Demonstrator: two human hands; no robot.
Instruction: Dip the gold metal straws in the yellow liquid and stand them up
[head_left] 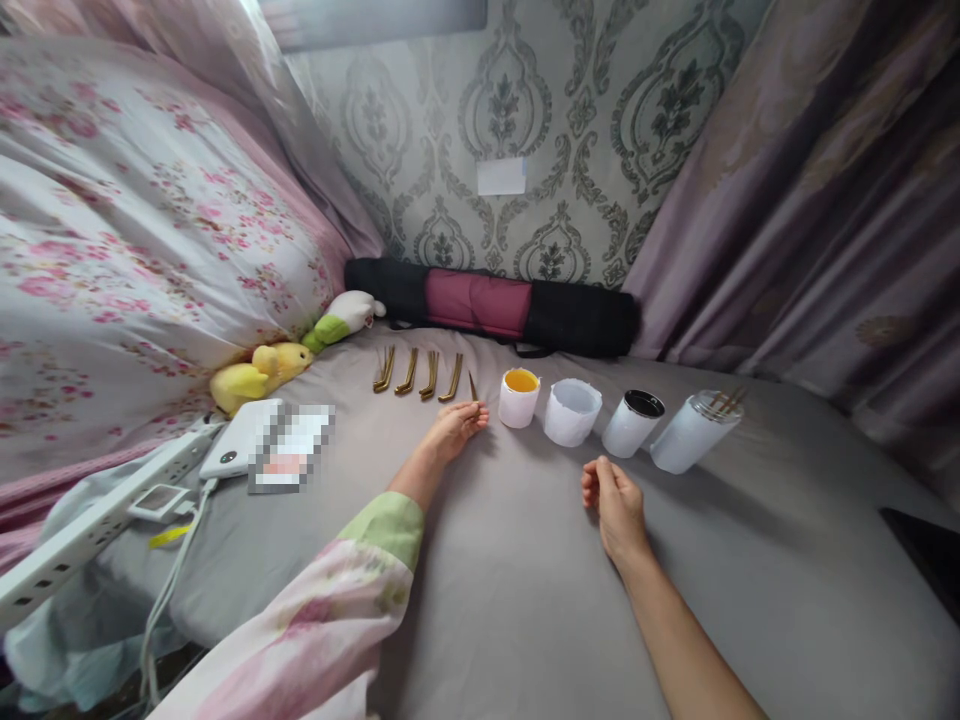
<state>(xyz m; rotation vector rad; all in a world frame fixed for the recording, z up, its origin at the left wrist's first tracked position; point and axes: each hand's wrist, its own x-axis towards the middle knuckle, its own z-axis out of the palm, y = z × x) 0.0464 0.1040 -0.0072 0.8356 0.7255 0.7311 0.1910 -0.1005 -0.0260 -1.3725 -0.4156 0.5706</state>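
My left hand (pixel 457 428) is closed, with a thin golden-brown stick (pixel 472 386) upright at its fingertips. Beside it, to the left, several small bundles of similar bent golden-brown sticks (pixel 428 378) lie in a row on the grey sheet. My right hand (pixel 613 505) is loosely curled in front of the containers, and nothing shows in its fingers. In the row to the right stand a white-wrapped cup with a yellow inside (pixel 517 412), a wider white cup (pixel 572 425), a white-wrapped cup with a dark inside (pixel 631 436) and a tall wrapped jar (pixel 686 445) with several sticks in it.
A black and maroon rolled bag (pixel 480 302) lies against the patterned wall. Plush toys (pixel 262 375) rest by the floral cloth on the left. Nearer are a white device (pixel 238 440), a blurred packet (pixel 289 450), and a power strip (pixel 97 520) with cables. A dark flat object (pixel 926 560) is at right.
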